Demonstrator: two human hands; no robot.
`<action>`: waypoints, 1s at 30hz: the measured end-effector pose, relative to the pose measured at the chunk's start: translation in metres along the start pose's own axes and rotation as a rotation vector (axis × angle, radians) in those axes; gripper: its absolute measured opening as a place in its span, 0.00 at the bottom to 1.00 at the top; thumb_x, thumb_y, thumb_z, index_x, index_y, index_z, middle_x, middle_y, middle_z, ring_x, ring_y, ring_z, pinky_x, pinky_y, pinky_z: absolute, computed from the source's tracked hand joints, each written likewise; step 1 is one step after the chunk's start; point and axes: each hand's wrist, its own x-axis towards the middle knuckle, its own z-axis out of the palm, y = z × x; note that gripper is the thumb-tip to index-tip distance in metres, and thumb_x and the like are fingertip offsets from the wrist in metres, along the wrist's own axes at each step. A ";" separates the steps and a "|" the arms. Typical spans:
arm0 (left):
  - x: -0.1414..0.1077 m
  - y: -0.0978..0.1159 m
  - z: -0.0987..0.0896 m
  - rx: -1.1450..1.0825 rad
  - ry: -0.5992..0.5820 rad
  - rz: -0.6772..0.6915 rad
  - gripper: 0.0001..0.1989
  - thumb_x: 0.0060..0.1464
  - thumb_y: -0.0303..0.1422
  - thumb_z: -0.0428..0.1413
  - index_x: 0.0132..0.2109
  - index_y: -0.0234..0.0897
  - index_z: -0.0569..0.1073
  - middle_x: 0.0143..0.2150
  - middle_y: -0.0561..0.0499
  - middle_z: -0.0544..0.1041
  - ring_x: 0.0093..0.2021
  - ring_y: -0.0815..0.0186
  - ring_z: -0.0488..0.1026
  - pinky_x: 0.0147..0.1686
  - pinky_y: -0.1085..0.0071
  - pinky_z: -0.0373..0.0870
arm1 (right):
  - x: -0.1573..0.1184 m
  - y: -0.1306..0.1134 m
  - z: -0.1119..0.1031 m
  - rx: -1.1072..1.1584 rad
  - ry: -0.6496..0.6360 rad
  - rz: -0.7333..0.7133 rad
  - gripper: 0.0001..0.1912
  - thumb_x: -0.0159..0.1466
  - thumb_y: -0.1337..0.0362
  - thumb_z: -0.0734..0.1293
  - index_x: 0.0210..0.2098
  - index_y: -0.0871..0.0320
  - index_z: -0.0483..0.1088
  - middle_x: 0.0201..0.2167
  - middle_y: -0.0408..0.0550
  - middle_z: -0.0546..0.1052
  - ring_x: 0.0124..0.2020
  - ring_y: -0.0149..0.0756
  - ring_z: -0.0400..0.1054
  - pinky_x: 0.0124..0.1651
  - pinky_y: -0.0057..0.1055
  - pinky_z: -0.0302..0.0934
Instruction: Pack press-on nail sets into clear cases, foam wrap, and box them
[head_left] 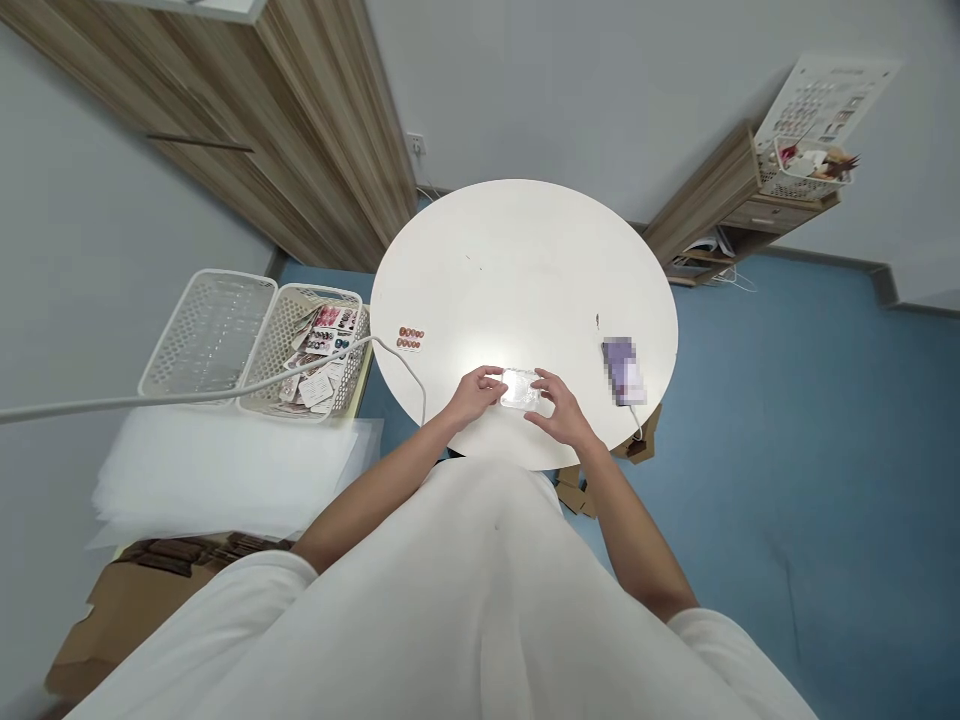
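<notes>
Close to the near edge of the round white table (525, 270) is a small clear plastic case (519, 390), shiny with reflected light. From the left side, my left hand (476, 394) grips it, thumb and fingers at its edge. My right hand (561, 409) curves around the opposite side, index finger and thumb at the right corners. Whether anything lies inside the case I cannot make out. Further left on the tabletop lies a small card of reddish press-on nails (410, 338).
A pixelated purple phone-like object (622, 370) with a cable lies at the table's right. Left of the table stand two white baskets, an unfilled-looking one (206, 335) and one with nail cards (319, 350). A white cable (315, 378) crosses above them; clear plastic sheets (225, 470) lie below.
</notes>
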 end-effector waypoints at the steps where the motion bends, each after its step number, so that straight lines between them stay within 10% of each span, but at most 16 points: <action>1: -0.001 0.000 -0.001 -0.003 -0.031 0.010 0.24 0.45 0.37 0.60 0.50 0.36 0.67 0.37 0.48 0.73 0.33 0.70 0.71 0.36 0.68 0.66 | 0.000 0.001 -0.003 -0.029 0.010 -0.018 0.25 0.50 0.58 0.71 0.46 0.51 0.64 0.58 0.52 0.59 0.59 0.46 0.55 0.55 0.47 0.58; 6: -0.007 0.003 -0.005 0.053 -0.181 0.056 0.48 0.31 0.30 0.68 0.61 0.41 0.57 0.49 0.44 0.68 0.33 0.73 0.69 0.36 0.68 0.67 | 0.001 0.005 -0.005 0.027 0.081 -0.053 0.24 0.48 0.60 0.72 0.44 0.54 0.65 0.54 0.54 0.64 0.57 0.44 0.59 0.55 0.43 0.59; 30: -0.004 -0.009 0.023 0.012 -0.176 -0.004 0.36 0.42 0.31 0.62 0.59 0.40 0.59 0.42 0.48 0.71 0.35 0.70 0.72 0.39 0.67 0.67 | 0.001 0.024 -0.019 0.520 0.025 0.199 0.23 0.45 0.54 0.73 0.34 0.52 0.60 0.38 0.44 0.69 0.33 0.33 0.66 0.34 0.32 0.62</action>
